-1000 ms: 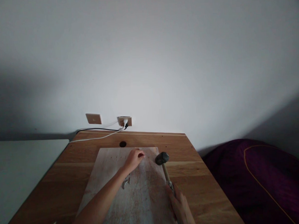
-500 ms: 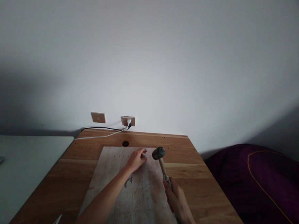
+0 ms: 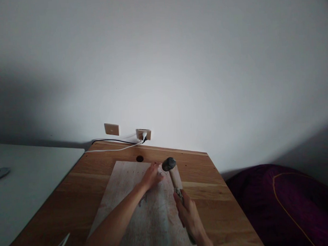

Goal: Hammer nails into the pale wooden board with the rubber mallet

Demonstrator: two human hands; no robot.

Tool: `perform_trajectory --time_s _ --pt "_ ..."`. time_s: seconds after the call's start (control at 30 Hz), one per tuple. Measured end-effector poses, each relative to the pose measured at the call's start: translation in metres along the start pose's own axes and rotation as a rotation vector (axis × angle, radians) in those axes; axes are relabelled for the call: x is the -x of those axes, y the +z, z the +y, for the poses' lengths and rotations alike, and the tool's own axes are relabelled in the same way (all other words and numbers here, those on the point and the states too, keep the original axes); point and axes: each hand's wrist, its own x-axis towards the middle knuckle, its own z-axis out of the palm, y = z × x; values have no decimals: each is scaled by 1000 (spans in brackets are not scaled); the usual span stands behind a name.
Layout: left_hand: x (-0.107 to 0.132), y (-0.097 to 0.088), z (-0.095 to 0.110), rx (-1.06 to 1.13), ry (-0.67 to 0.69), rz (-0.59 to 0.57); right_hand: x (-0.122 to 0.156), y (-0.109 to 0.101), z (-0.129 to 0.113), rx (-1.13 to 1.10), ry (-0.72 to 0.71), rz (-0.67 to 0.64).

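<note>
My right hand (image 3: 188,213) is wrapped round the handle of a rubber mallet (image 3: 169,164) with a black head and a light wooden shaft. The head hovers just right of my left hand (image 3: 153,176), whose fingers are pinched together near the far edge of a pale, worn wooden board (image 3: 154,223). A thin, nail-like piece shows faintly at the left fingertips, too small to see well. Small dark dots in a row mark the board left of that hand. Partly hidden by my left forearm, a little heap of thin metal pieces (image 3: 142,200) lies on the board.
The board rests on a wooden table (image 3: 220,207) against a white wall. A plugged wall socket (image 3: 144,134) with white and black cables is behind it. At left stands a white table (image 3: 34,185) bearing a grey ring-shaped object (image 3: 1,173). A purple beanbag-like thing (image 3: 258,191) sits at right.
The mallet has moved left, its head now closer to my left fingers. My left hand stays pinched at nearly the same spot on the board. The view has shifted slightly.
</note>
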Motion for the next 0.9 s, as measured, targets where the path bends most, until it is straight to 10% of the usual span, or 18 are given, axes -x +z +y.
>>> perform_trajectory --time_s 0.47,0.9 --pt "2 0 -3 -17 -6 7 -8 -1 2 153 -119 -9" --pt "-2 -3 2 -15 18 -56 8 -9 7 -72 119 1"
